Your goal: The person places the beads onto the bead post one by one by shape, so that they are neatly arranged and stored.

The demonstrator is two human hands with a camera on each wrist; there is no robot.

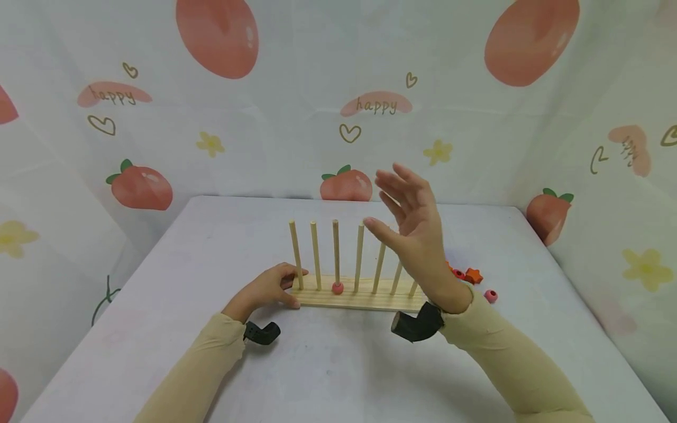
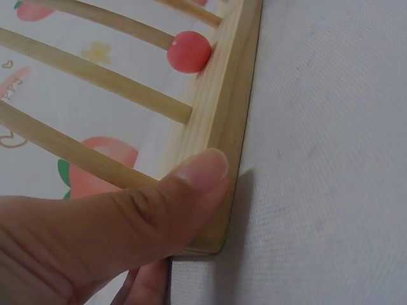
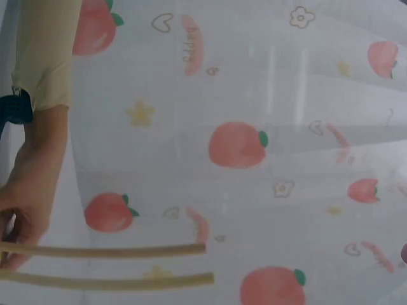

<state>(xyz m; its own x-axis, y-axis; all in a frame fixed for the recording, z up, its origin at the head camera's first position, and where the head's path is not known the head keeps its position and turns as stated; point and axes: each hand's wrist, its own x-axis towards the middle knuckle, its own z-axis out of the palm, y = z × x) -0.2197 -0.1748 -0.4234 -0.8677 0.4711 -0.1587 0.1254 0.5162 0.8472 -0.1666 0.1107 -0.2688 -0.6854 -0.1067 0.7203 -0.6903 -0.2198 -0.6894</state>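
A wooden peg board (image 1: 359, 301) with several upright pegs stands on the table. A round pink bead (image 1: 337, 288) sits at the foot of its third peg from the left, also plain in the left wrist view (image 2: 189, 52). My left hand (image 1: 270, 286) grips the board's left end, thumb on the front face and fingers behind. Raised above the board's right part, my right hand (image 1: 415, 226) has its fingers loosely extended and holds nothing. It hides some of the right-hand pegs. The right wrist view catches two pegs (image 3: 108, 253) and the left hand.
Right of the board lie loose beads: an orange star-shaped bead (image 1: 474, 276), a red bead (image 1: 458, 274) and a pink bead (image 1: 491, 296). Part of this group is behind the right forearm. A fruit-printed cloth (image 1: 296, 117) hangs around the white table (image 1: 328, 376).
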